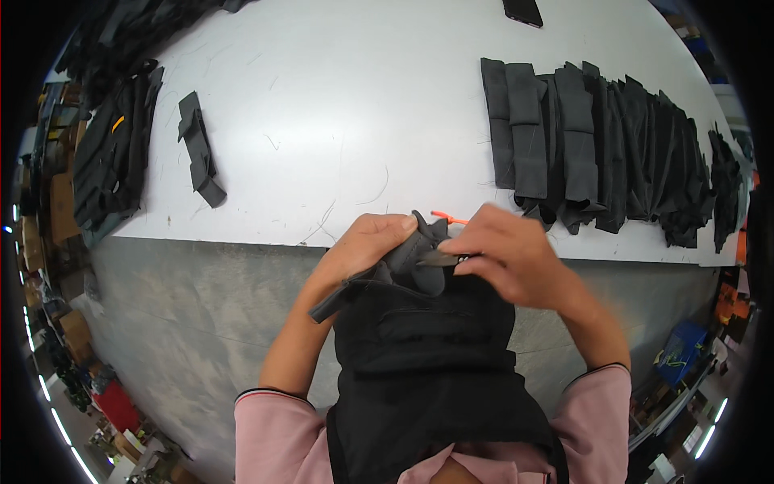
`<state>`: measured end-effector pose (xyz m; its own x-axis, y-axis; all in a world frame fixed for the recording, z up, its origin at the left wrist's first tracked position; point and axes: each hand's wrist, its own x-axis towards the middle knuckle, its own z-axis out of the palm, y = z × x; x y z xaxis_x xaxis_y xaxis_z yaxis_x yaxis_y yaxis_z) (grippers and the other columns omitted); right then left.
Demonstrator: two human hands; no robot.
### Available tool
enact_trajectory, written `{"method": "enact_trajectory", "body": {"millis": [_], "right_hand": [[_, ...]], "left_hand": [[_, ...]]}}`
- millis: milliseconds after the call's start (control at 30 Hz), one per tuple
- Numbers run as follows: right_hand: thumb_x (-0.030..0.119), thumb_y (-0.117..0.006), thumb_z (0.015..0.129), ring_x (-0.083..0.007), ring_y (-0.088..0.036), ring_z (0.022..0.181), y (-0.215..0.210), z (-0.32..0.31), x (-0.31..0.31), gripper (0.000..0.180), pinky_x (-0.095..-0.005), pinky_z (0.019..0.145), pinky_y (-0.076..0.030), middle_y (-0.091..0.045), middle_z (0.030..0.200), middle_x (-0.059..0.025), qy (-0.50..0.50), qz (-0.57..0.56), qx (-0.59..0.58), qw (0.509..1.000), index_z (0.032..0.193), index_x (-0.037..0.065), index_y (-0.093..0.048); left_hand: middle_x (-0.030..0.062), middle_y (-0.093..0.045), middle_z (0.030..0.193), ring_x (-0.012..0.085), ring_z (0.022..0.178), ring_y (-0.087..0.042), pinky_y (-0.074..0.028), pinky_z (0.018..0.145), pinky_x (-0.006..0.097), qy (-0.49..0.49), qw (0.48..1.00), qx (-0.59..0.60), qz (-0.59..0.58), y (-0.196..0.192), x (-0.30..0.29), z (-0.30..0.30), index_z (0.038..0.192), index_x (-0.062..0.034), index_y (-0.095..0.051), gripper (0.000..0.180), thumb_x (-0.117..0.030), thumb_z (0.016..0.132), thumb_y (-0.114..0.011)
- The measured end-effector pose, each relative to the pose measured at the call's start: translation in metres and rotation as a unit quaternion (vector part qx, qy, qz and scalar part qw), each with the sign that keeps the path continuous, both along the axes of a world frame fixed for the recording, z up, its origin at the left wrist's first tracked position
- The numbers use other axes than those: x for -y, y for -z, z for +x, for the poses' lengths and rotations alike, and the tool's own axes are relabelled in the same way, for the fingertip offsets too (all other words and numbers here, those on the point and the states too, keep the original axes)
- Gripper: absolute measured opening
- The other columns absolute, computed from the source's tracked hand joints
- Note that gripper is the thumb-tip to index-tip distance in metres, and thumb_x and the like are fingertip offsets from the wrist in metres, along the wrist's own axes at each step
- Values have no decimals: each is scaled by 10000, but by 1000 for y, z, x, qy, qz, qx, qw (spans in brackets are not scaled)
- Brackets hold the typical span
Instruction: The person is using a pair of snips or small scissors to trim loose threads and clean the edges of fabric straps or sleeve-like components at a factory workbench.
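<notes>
In front of my waist, just off the table's near edge, my left hand (364, 244) pinches a dark grey fabric strip (421, 278). The strip is folded over at the fingers, and one end hangs down to the left below my wrist. My right hand (516, 256) is closed around a pair of thread snips (438, 259), whose metal blades point left against the cloth. A bright orange piece (448, 219), perhaps a cord, sticks out above the right fingers. Whether a thread lies between the blades is too small to tell.
Many similar grey strips (529, 121) lie in an overlapping row at the right of the white table (339, 97). One folded strip (199, 153) lies alone at the left, beside a dark cloth pile (121, 161). Loose threads are scattered about. A black phone (524, 11) rests at the far edge.
</notes>
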<state>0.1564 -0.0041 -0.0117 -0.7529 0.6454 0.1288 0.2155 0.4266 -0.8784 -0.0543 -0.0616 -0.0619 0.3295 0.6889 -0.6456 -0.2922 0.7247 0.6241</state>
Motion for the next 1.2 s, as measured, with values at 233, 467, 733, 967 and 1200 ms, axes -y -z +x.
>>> {"method": "enact_trajectory", "body": {"millis": [233, 467, 733, 967, 1200], "right_hand": [[49, -692, 740, -188, -589, 740, -2, 6, 23, 266, -324, 613, -464, -569, 903, -104, 99, -114, 30, 988, 994, 62, -612], [-17, -654, 703, -199, -573, 566, 44, -2, 33, 176, -276, 524, -454, -589, 727, -72, 179, 12, 0, 984, 865, 30, -602], [38, -693, 715, -183, -561, 658, 25, -16, 28, 233, -282, 621, -449, -557, 797, -78, 238, -130, -24, 962, 939, 44, -626], [73, -707, 702, -199, -559, 615, 12, -5, 44, 347, -304, 554, -451, -536, 862, -56, 222, 161, 129, 953, 1034, 68, -608], [81, -713, 709, -213, -535, 556, 12, -17, 39, 326, -310, 496, -419, -515, 808, -57, 181, 235, 147, 944, 1017, 54, -613]], "left_hand": [[10, -590, 769, 78, 689, -515, -433, 651, 226, -96, 949, -219, 203, -8, 4, 16, 981, 11, -590, 269, -247, 937, -526], [59, -537, 1116, 135, 1005, -515, -420, 854, 257, -188, 964, -119, 145, -2, 11, 42, 1247, -13, -438, 486, 43, 775, -538], [105, -540, 1020, 163, 794, -557, -482, 681, 312, -257, 962, -42, 78, 3, 17, 44, 1309, -30, -336, 660, 5, 694, -573], [66, -526, 1017, 106, 858, -522, -448, 736, 253, -296, 941, -110, 125, 0, 13, 50, 1269, -57, -375, 579, 28, 730, -571], [99, -519, 971, 112, 854, -495, -434, 716, 247, -307, 923, -162, 167, 0, 11, 53, 1175, -24, -307, 491, 5, 768, -580]]}}
